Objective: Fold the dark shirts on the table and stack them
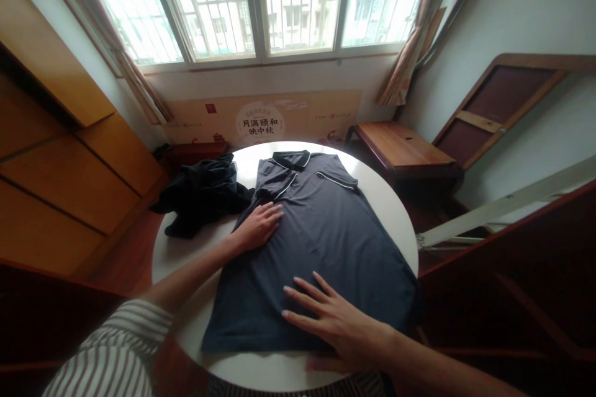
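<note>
A dark grey polo shirt (321, 229) lies flat on the round white table (400, 223). The left hand (258, 226) and right hand (330, 316) press on it, fingers spread, smoothing; folding probably calls for a sleeve tucked in. A black garment (200, 195) lies beside. The cardboard (261, 118) reads "月满…中秋".

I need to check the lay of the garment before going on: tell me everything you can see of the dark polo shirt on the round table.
The polo shirt is dark grey-blue, a soft knit by its look, with a black collar and thin white piping on the collar, placket and sleeve hem. It lies spread flat on the white round table, collar toward the window, its lower right corner reaching the table edge. The left hand rests flat on its left side near the sleeve; the right hand presses flat near the hem. A crumpled black garment lies against its left sleeve.
</note>
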`<action>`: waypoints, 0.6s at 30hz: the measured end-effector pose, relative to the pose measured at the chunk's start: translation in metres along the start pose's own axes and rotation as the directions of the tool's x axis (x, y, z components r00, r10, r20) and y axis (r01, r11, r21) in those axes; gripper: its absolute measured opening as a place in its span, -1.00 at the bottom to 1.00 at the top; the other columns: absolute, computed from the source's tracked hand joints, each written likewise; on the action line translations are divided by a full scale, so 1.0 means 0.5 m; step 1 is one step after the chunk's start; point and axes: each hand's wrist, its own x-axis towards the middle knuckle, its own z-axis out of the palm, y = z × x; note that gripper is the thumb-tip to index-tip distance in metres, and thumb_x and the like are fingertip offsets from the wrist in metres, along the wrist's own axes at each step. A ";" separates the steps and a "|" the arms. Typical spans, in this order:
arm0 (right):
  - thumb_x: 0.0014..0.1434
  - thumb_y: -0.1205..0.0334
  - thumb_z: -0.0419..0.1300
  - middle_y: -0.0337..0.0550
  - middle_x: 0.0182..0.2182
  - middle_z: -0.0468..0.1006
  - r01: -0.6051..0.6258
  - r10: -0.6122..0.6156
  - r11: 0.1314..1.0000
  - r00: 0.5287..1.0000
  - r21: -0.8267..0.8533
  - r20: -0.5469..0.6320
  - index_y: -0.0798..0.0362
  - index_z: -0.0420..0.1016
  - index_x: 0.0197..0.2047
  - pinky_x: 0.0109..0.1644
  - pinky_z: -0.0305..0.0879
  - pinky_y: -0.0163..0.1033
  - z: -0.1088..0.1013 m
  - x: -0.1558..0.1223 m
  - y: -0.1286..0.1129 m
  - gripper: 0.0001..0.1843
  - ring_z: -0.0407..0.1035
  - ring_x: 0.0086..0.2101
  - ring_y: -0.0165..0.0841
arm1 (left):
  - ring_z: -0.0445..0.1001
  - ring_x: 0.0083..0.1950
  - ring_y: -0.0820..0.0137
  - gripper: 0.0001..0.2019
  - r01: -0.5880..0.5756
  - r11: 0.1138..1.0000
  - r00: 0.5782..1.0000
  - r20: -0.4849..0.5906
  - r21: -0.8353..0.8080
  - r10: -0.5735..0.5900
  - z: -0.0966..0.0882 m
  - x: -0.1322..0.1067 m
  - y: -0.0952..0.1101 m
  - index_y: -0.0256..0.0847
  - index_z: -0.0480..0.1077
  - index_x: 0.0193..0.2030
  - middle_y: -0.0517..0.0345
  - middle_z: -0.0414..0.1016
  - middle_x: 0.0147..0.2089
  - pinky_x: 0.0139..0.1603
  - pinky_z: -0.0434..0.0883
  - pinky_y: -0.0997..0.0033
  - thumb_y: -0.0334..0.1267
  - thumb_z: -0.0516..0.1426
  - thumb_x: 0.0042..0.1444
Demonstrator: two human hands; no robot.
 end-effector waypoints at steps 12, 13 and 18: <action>-0.01 0.58 -0.01 -0.17 0.38 0.16 -0.451 0.206 0.707 0.868 -0.545 -0.451 -0.18 0.03 0.46 0.15 0.37 0.20 0.077 -0.293 0.080 -0.02 0.06 0.33 0.02 | 0.32 0.33 0.15 -0.39 -0.201 0.956 0.979 0.086 0.213 0.187 0.026 -0.417 0.129 -0.18 0.30 0.33 -0.02 0.30 0.36 0.25 0.43 0.23 -0.49 0.08 0.10; -0.01 0.63 -0.04 -0.17 0.35 0.22 -0.474 0.176 0.661 0.851 -0.581 -0.495 -0.16 0.10 0.43 0.13 0.40 0.16 0.084 -0.300 0.093 -0.04 0.11 0.31 0.00 | 0.33 0.32 0.18 -0.36 -0.182 0.948 0.983 0.069 0.263 0.169 0.032 -0.424 0.125 -0.21 0.32 0.31 -0.01 0.33 0.34 0.26 0.42 0.26 -0.58 0.03 0.04; 0.08 0.62 -0.04 -0.10 0.05 0.58 -0.411 -0.003 0.676 0.829 -0.612 -0.560 0.07 0.48 0.15 0.05 0.48 -0.24 0.063 -0.329 0.104 -0.37 0.47 0.03 -0.26 | 0.53 0.08 0.34 -0.34 -0.075 0.960 0.997 0.037 0.269 0.067 0.012 -0.444 0.121 -0.20 0.45 0.14 0.06 0.55 0.11 0.10 0.49 0.47 -0.72 -0.05 -0.08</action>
